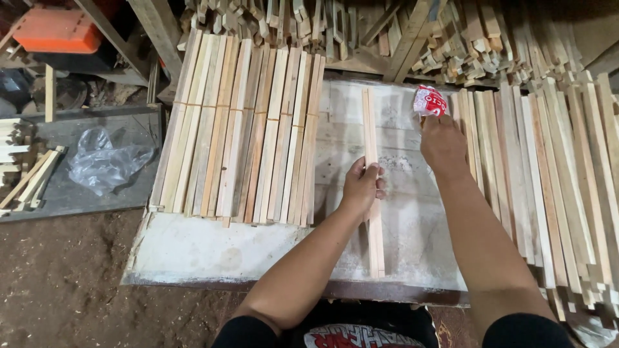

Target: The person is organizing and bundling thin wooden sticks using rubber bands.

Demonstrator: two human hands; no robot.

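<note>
While we look down from the head camera, our left hand (362, 185) presses on a pair of wood slats (372, 193) and our right hand (443, 143) pinches a red-and-white packet (429, 101).

Left fingers curl over the slats, which lie lengthwise on the dusty white board (206, 248), between the bundled strips (242, 125) and the loose strips (548, 180). We judge the slats could slide apart if the left hand eases, since dust gives little grip; the packet could slip from the fingertips.
</note>
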